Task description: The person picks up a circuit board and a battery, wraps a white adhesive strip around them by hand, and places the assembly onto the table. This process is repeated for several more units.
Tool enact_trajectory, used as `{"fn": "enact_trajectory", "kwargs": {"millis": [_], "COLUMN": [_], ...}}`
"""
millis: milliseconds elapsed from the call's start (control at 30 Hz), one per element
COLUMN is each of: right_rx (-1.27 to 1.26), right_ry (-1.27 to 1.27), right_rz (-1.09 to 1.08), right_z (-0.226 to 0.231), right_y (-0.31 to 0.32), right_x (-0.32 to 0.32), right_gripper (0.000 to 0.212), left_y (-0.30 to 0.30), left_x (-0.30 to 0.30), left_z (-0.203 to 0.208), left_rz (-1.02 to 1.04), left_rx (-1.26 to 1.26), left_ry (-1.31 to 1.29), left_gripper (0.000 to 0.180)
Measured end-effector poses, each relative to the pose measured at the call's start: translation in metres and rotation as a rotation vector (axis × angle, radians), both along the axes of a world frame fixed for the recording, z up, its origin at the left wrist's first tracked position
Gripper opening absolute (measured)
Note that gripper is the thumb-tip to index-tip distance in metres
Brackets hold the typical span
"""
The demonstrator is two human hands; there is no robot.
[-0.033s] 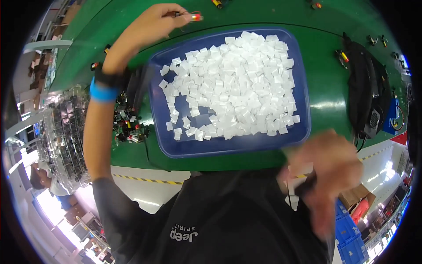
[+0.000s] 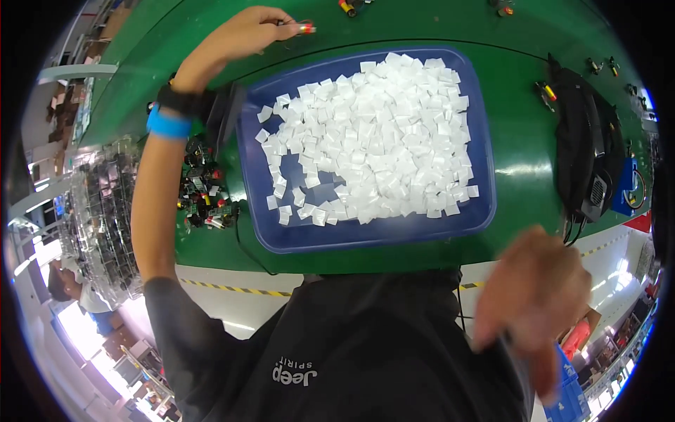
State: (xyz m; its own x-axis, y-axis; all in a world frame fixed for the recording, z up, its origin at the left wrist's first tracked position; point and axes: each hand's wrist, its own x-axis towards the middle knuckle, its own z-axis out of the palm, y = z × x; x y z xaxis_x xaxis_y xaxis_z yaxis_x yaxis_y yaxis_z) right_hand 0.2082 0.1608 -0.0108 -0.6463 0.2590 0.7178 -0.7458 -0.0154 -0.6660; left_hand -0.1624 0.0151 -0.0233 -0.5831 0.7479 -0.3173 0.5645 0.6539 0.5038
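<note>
My left hand (image 2: 246, 32) reaches over the far side of the green table (image 2: 524, 176) and pinches a small red-tipped part with thin wires (image 2: 306, 28). That arm wears a black watch (image 2: 184, 102) and a blue wristband (image 2: 169, 125). A blue tray (image 2: 365, 239) in front of me holds several white foam squares (image 2: 380, 133). My right hand (image 2: 534, 295) is blurred at the lower right, near the table's front edge, with its fingers hanging down. Whether it holds anything cannot be made out.
A heap of small circuit boards with coloured parts (image 2: 204, 197) lies left of the tray. A black device with cables (image 2: 583, 155) sits at the right. More small parts (image 2: 545, 90) are scattered on the far side. Stacked clear trays (image 2: 105, 211) stand at far left.
</note>
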Motion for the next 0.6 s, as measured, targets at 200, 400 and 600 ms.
{"fn": "enact_trajectory", "kwargs": {"millis": [200, 400, 600], "right_rx": [-0.336, -0.392, -0.416], "right_ry": [-0.036, 0.152, -0.267], "right_rz": [0.631, 0.879, 0.265], "right_z": [0.055, 0.056, 0.012], "right_y": [0.017, 0.017, 0.024], "right_x": [0.030, 0.004, -0.001], "right_gripper": [0.031, 0.029, 0.022], "left_y": [0.030, 0.092, 0.056], "left_x": [-0.071, -0.039, -0.004], "left_z": [-0.075, -0.069, -0.032], "left_rz": [-0.241, -0.162, -0.219], "left_rx": [0.275, 0.204, 0.349], "left_ry": [0.983, 0.470, 0.220], "left_gripper": [0.043, 0.038, 0.030]}}
